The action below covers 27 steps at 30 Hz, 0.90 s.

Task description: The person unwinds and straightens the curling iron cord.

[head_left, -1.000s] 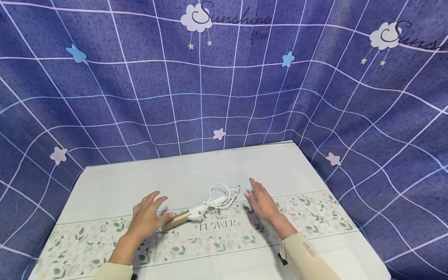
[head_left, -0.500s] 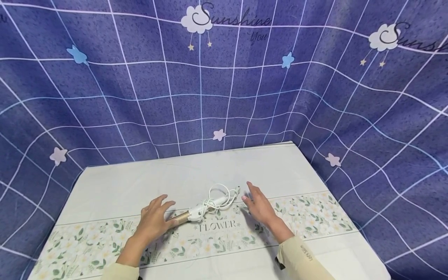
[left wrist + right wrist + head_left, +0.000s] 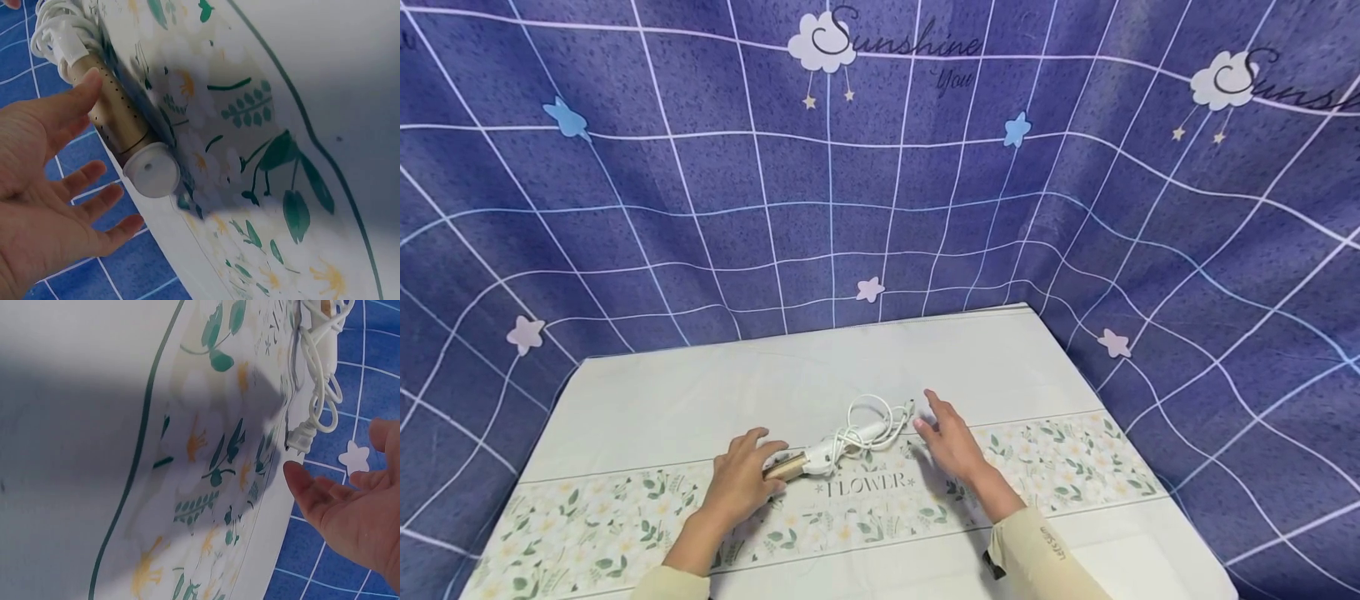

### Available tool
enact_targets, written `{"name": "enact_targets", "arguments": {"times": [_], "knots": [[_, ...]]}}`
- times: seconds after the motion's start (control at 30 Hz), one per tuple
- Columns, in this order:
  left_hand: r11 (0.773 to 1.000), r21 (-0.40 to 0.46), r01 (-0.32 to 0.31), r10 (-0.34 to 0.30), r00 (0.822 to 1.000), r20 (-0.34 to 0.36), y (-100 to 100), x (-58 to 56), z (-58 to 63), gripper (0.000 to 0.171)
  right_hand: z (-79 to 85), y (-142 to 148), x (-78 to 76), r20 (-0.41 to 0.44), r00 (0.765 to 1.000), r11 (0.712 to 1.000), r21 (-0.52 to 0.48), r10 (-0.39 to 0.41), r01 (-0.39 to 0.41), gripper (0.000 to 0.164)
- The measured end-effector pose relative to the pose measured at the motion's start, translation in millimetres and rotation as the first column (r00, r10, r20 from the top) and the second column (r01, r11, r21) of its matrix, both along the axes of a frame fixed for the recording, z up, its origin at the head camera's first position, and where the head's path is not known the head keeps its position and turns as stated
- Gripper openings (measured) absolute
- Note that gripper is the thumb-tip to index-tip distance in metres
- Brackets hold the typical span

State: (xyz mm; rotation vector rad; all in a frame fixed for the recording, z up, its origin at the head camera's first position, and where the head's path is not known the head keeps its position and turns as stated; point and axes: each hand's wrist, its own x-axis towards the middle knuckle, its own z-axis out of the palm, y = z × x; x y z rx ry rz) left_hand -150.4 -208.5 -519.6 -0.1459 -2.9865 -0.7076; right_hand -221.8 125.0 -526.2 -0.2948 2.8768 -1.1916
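A styling tool, by its look a curling wand, is lying aslant on the tabletop, across the flowered band of its cover. The gold barrel is pointing to the person's left, while the plug is resting at the other end, farther from the person. The white cord is looping loosely around the white handle, probably so that it is staying bundled with the tool rather than trailing across the surface.

The left hand is straddling the barrel beside its white end cap, the thumb on the near side and the spread fingers on the far side; that gap seems to be leaving room for the barrel's thickness. Whether the thumb is actually touching the barrel, the dim wrist view is not making clear. The right hand is hovering just beside the plug, apart from it, fingers spread and pinching nothing. Together the hands are bracketing the tool end to end, a placement that seems to be following its long, narrow shape.
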Motion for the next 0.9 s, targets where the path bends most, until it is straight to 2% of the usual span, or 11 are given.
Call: {"name": "enact_targets", "arguments": {"times": [0.23, 0.43, 0.7, 0.9], "knots": [[1.0, -0.02, 0.001, -0.001, 1.0, 0.02, 9, -2.2, -2.8, 0.056, -1.1, -2, 0.8, -0.015, 1.0, 0.999, -0.043, 0.022, -0.023, 0.059], [0.999, -0.033, -0.001, 0.002, 0.999, 0.046, 14, -4.1, -5.8, 0.052, -1.4, -4, 1.1, 0.008, 1.0, 1.0, -0.025, 0.012, -0.011, 0.059], [0.997, -0.072, 0.013, -0.011, 1.0, 0.018, 16, -4.8, -10.8, 0.051, -2.3, -3, 3.0, 0.007, 1.0, 1.0, -0.005, -0.008, 0.008, 0.059], [0.994, -0.113, 0.012, -0.011, 1.0, 0.012, 21, -3.9, -10.7, 0.05, -2.1, -4, 5.1, 0.017, 1.0, 0.999, -0.037, 0.006, -0.005, 0.059]]}}
